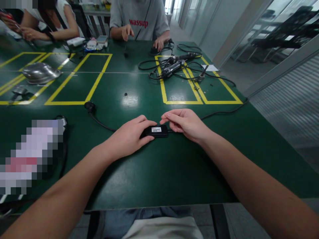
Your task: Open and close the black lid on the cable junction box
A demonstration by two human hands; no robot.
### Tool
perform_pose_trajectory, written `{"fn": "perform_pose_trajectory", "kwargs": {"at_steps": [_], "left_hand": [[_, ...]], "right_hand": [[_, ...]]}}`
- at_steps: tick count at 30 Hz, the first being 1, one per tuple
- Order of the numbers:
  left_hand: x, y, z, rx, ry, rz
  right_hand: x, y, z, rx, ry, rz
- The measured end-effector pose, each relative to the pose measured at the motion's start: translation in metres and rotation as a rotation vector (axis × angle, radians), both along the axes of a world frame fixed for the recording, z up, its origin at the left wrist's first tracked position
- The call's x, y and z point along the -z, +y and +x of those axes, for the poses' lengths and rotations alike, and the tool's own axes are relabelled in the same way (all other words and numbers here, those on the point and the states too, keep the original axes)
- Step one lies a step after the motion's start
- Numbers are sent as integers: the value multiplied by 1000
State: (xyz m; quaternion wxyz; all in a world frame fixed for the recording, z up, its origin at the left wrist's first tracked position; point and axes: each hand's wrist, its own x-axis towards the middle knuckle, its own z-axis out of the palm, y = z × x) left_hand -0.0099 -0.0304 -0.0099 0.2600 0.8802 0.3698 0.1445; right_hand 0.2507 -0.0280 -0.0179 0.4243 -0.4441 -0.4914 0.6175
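Observation:
A small black power adapter (156, 130) with a white label lies flat on the green table (159, 172), close in front of me. My left hand (131, 136) grips its left end between thumb and fingers. At the adapter's right end my right hand (185, 124) is curled, fingers pinched on the black cable (224, 113) where it leaves the box. A second black cable (99, 121) runs from the left end to a round plug (89, 106).
Yellow tape marks rectangles (79, 78) on the table. Black handheld tools with tangled cables (174, 66) lie far right of centre. A silver metal shell (40, 73) sits far left. Two other people sit across the table. The table's right edge borders a grey floor.

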Motion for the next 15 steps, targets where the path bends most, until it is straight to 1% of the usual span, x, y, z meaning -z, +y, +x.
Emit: {"fn": "perform_pose_trajectory", "kwargs": {"at_steps": [6, 10, 12, 15], "left_hand": [[-1, 0, 0, -7, 10, -9], [1, 1, -1, -6, 10, -3], [1, 1, -2, -6, 6, 4], [2, 1, -3, -6, -2, 7]], "right_hand": [[3, -4, 0, 24, 10, -9], [6, -5, -1, 36, -30, 42], [9, -6, 0, 78, -99, 112], [15, -7, 4, 170, -301, 318]]}}
